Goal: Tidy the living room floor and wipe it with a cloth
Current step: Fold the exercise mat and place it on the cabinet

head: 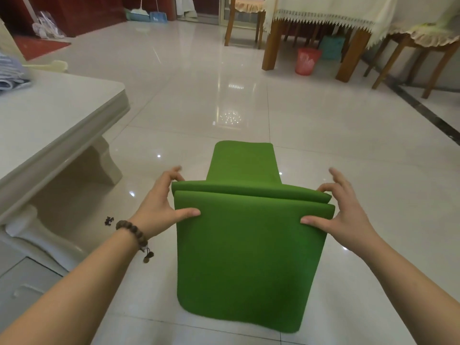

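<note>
Mat: a green mat (245, 257) is held up over the floor (199, 103), folded at the top into layers; the near layer hangs down toward the tiles, and a far flap (242, 161) sticks up and away behind the fold.
Left hand: the left hand (160, 202) has its grip closed on the mat's left top edge, thumb (188, 213) pressed on the near face, fingers behind the fold.
Right hand: the right hand (344, 212) pinches the right top edge, thumb (312, 221) on the near face and some fingers at the back layer; the other fingers are spread loose above.
Bracelet: a dark beaded bracelet (133, 232) sits on the left wrist, with a small tassel hanging.
Desk: a pale low desk (49, 125) stands at left, well apart from the mat; striped cloth (10, 70) lies at its far end.
Debris: a small dark clump (109, 220) lies on the tiles near the desk's leg.
Far side: a dining table (318, 28) under a cream lace cloth, wooden chairs, and a red bin (307, 61) beside a table leg.
Back wall: a broom and a blue dustpan (157, 16) lean there.
</note>
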`<state>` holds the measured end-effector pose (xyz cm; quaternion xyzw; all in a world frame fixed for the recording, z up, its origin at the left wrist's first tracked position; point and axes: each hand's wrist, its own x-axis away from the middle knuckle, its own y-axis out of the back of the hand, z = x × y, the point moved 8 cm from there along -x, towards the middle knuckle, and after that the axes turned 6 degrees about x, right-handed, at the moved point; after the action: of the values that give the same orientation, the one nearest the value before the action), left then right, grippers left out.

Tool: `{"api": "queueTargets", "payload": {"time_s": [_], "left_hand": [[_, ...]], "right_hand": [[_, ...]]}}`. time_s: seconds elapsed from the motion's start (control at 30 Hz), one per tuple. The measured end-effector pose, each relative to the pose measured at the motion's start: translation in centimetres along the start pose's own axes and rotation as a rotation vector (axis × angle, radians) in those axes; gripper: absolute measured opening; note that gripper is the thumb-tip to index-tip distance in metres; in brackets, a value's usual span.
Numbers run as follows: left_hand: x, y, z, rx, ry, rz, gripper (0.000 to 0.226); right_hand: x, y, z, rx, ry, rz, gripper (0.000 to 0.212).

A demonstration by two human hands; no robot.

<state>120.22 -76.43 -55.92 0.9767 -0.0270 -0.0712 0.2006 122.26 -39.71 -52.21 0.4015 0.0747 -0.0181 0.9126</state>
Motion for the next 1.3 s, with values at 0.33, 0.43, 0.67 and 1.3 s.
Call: {"api": "queueTargets", "payload": {"time_s": [0.33, 0.43, 0.67, 1.3], "left_hand": [[2.4, -1.6, 2.0, 0.412, 0.162, -0.043, 0.093], [3.1, -1.5, 0.7, 0.442, 0.143, -0.041, 0.091], [7.3, 0.1, -3.6, 0.443, 0.0, -0.094, 0.079], [-2.2, -5.8, 5.2, 0.016, 0.145, -0.201, 0.086]], "right_hand": [[2.2, -1.7, -0.5, -0.383, -0.134, 0.063, 0.049], [3.4, -1.4, -0.2, -0.478, -0.127, 0.062, 0.034], [7.9, 0.5, 1.9, -0.456, -0.007, -0.08, 0.042], [-0.2, -5.4, -4.5, -0.23, -0.306, -0.246, 0.066]]}}
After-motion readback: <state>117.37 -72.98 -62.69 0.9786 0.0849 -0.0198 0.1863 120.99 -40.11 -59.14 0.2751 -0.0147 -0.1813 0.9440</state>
